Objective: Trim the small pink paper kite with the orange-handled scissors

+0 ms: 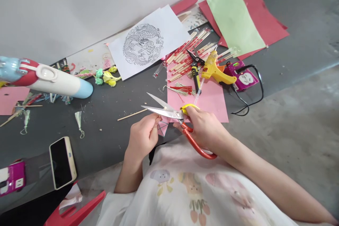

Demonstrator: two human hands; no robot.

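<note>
Pink paper [163, 128] is being pinched in the left hand [143, 137] fingers and lined up at the open scissors [177, 114], which are gripped by the right hand [204, 129], probably needing a steady snip.

the scissors [172, 113] have bright polished metal blades and glossy red and yellow plastic handles; the small pink paper piece [163, 127] at them is matt. on the dark matt mat [106, 127], a bare wooden stick [131, 114] looks dull. near its front left edge, the phone [62, 162] shows a glossy black screen, and the glue gun [213, 70] is smooth yellow plastic.
</note>
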